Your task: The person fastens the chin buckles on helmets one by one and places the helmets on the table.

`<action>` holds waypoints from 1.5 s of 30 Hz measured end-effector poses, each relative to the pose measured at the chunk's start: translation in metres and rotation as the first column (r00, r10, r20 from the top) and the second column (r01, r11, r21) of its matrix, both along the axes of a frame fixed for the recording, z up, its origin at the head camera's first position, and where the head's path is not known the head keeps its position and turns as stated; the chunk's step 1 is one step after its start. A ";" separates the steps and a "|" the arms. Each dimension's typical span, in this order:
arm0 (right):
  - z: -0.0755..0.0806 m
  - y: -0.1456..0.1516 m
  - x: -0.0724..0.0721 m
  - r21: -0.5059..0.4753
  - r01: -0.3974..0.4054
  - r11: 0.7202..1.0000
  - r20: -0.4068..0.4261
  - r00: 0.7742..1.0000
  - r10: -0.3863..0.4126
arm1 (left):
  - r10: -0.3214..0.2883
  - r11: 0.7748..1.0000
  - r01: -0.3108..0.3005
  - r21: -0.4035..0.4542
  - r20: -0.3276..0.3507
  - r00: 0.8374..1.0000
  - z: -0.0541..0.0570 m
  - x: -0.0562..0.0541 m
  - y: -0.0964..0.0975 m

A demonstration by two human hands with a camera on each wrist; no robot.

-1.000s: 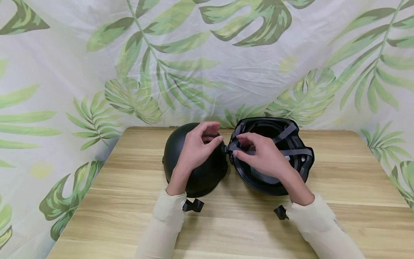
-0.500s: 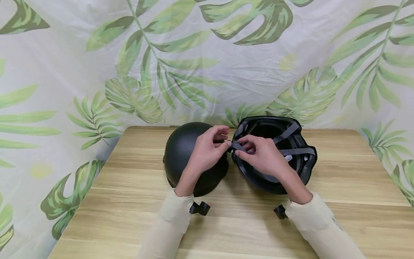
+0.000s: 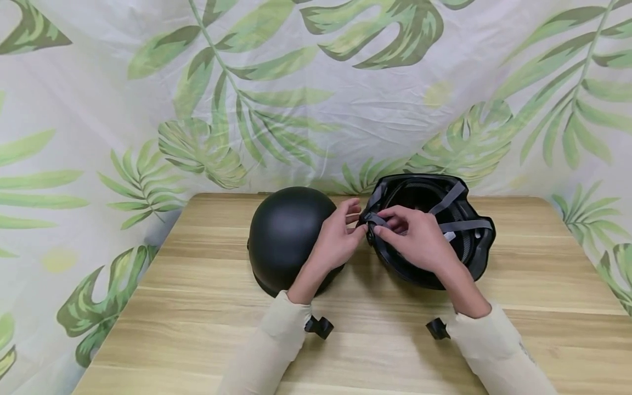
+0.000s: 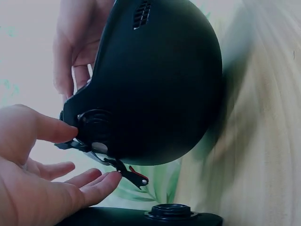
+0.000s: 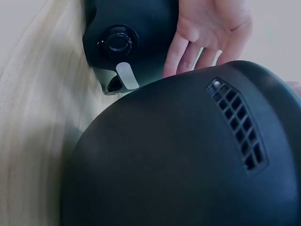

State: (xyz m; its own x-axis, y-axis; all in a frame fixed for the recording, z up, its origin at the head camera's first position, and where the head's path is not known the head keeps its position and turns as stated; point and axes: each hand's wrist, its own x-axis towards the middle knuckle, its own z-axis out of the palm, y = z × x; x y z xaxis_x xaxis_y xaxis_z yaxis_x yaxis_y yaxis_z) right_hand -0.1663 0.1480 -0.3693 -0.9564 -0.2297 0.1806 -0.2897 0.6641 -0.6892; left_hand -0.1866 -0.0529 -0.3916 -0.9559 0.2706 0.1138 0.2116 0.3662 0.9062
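Note:
A black helmet (image 3: 419, 277) lies upside down, with grey chin straps (image 3: 466, 225) across its dark interior. My right hand (image 3: 419, 241) reaches over its left side and pinches a grey strap between thumb and fingers. In the head view my left hand (image 3: 336, 236) is at the same rim from outside. The left wrist view shows that hand's thumb against the helmet edge by the strap. Its other fingers are fairly straight and spread below, fingertips at a dangling buckle end (image 4: 134, 178) with a red edge. A second black helmet (image 3: 291, 236) sits dome up to the left, behind the left wrist.
Both helmets stand on a wood-grain table (image 3: 197, 323) near its back edge. A leaf-printed cloth (image 3: 276, 82) hangs right behind. The second helmet's round side knob (image 5: 117, 43) and a loose strap piece (image 5: 126, 76) show in the right wrist view.
Both hands and the upturned helmet have shifted right, widening the gap to the other helmet. My left hand has come from over the dome to the helmet's rim and strap.

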 end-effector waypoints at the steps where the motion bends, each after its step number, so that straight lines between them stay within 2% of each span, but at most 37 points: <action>1: 0.000 0.002 0.000 -0.003 0.002 1.000 -0.004 1.000 -0.002 | 0.005 1.000 -0.005 0.004 0.008 1.000 -0.001 0.000 0.002; 6: -0.002 0.011 0.001 -0.026 0.020 0.999 -0.017 1.000 -0.020 | 0.013 1.000 -0.014 0.019 0.039 0.999 -0.007 -0.002 0.007; 14: -0.003 0.023 0.004 -0.045 0.021 0.999 0.035 0.999 -0.019 | 0.011 1.000 -0.011 -0.012 0.021 1.000 -0.014 -0.002 0.011; 20: -0.008 0.021 0.002 -0.122 -0.002 0.993 0.080 0.997 0.012 | 0.026 1.000 -0.027 -0.008 -0.039 0.999 -0.014 -0.003 0.012; 26: -0.009 0.019 0.001 -0.168 -0.002 0.986 0.084 0.996 0.016 | 0.054 0.999 -0.054 0.007 -0.141 0.988 -0.008 -0.001 0.011; 31: -0.010 0.018 0.001 -0.131 0.004 0.991 0.078 0.997 0.007 | 0.098 0.995 -0.089 0.052 -0.215 0.972 -0.004 0.001 0.008; 34: -0.011 0.017 0.002 -0.126 -0.002 0.992 0.078 0.997 0.012 | 0.128 0.989 -0.104 0.110 -0.243 0.962 0.000 0.002 0.006; 40: -0.010 0.015 0.004 -0.172 0.002 0.985 0.075 0.997 0.011 | 0.163 0.962 -0.088 0.259 -0.283 0.945 0.007 0.000 0.000; 45: -0.011 0.014 0.004 -0.218 0.001 0.976 0.077 0.997 0.016 | 0.165 0.949 -0.070 0.306 -0.296 0.941 0.011 -0.003 -0.004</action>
State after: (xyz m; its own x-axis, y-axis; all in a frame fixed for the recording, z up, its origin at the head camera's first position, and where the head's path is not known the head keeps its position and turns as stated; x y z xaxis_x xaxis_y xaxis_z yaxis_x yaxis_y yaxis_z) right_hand -0.1623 0.1624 -0.3800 -0.9679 -0.2001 0.1517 -0.2334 0.4941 -0.8375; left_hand -0.1893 -0.0566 -0.3806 -0.8805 0.0686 0.4691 0.4740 0.1403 0.8693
